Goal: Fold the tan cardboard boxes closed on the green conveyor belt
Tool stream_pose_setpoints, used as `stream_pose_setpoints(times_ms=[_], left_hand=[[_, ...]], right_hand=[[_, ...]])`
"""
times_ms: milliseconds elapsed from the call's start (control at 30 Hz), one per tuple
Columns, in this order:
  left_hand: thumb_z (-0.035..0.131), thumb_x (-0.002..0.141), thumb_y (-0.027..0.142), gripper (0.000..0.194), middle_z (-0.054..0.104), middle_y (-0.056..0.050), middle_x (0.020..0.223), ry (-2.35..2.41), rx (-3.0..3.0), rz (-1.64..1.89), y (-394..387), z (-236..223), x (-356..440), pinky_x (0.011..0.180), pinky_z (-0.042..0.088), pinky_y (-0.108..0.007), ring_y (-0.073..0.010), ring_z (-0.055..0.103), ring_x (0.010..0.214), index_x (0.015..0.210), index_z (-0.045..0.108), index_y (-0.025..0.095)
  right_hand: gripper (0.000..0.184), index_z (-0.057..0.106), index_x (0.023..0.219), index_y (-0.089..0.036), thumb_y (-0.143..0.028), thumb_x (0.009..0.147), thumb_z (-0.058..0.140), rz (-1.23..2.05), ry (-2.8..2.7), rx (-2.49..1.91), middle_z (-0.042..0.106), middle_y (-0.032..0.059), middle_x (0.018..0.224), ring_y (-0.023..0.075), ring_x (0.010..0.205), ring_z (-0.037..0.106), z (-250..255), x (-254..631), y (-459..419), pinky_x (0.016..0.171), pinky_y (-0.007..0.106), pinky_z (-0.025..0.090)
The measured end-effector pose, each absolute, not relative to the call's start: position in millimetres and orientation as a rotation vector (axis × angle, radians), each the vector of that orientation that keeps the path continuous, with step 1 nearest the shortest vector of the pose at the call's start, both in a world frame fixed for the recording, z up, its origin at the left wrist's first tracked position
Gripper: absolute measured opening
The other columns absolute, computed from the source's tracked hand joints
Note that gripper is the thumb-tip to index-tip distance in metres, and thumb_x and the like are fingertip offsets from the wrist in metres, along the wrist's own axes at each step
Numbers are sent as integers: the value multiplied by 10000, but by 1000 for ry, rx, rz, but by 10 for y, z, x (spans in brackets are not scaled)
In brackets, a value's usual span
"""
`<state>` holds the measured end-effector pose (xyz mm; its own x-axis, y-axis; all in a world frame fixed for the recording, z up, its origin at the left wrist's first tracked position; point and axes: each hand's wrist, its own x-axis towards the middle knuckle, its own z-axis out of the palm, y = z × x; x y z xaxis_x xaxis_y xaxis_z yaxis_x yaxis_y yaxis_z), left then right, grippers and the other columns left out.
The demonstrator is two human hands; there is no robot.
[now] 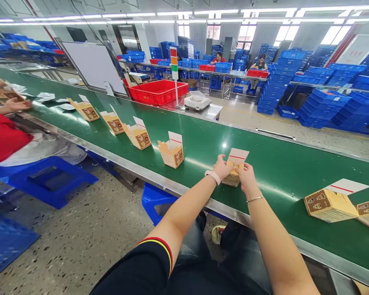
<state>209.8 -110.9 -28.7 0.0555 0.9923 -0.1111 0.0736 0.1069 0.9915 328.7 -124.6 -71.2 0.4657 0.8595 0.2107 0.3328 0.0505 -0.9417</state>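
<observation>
Two hands on one of seven cartons along a green belt

One small brown-and-tan carton (pixel 231 180) stands on the green conveyor belt (pixel 283 164) at the center of the clock, between both hands. The left hand (pixel 223 169) has its fingers drawn in narrow on the carton's ten o'clock side; the right hand (pixel 246 177) pinches the two o'clock side near the top edge. Its single white flap (pixel 238 155), marked with one red stripe, stands up toward twelve o'clock.

Six other cartons share the belt. Four open-topped ones (pixel 172 153) run in a spaced row from nine to ten o'clock, white flaps raised. Two more (pixel 330 205) sit close together between three and four o'clock, the outer one cut off by the view's edge.

Farther along at ten o'clock lie several white packets (pixel 46 97), too overlapped to count, beside one co-worker in a red top (pixel 4 131).

Across the belt, toward eleven o'clock, are one red bin (pixel 160 92), one signal light (pixel 174 63) and one scale (pixel 197 101). Two blue stools (pixel 46 176) stand on the near side, between eight and nine o'clock. At least two people (pixel 260 63) sit at far tables between twelve and one o'clock.
</observation>
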Motion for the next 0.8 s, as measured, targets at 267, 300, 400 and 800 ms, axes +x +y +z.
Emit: stream_pose_setpoints(times_ms=[267, 300, 400, 800], left_hand=[[732, 717, 235, 660, 610, -153, 1096, 1241, 1063, 1136, -1403, -117, 2060, 818, 507, -337, -212, 638, 928, 1255, 359, 155], [695, 760, 259, 577, 587, -147, 1155, 1243, 1063, 1208, -1456, -122, 1915, 867, 491, -326, -205, 617, 1002, 1233, 376, 175], [580, 847, 288, 370, 502, -115, 1276, 1333, 1036, 1542, -1507, -214, 1307, 990, 419, -315, -190, 508, 1195, 1166, 406, 213], [801, 609, 399, 386, 677, -92, 1134, 1131, 1428, 1527, -916, -314, 66, 1062, 383, -421, -278, 545, 1164, 924, 696, 202]], right_hand=[[596, 300, 1310, -158, -397, 807, 510, -26, -1144, -1556, 302, 242, 1377, 396, 1357, 287, -429, 3138, -1841, 1077, 635, 271], [622, 252, 1345, -165, -395, 822, 499, -162, -1239, -1491, 255, 245, 1411, 405, 1380, 246, -409, 3044, -1951, 1076, 654, 249], [662, 176, 1402, -220, -361, 841, 498, -242, -1556, -1264, 247, 217, 1450, 395, 1390, 255, -395, 2720, -2147, 1064, 650, 280], [415, 602, 1206, -219, -386, 840, 497, 389, -1853, -1030, 565, 95, 1337, 298, 1333, 394, -517, 1757, -1058, 1104, 541, 309]])
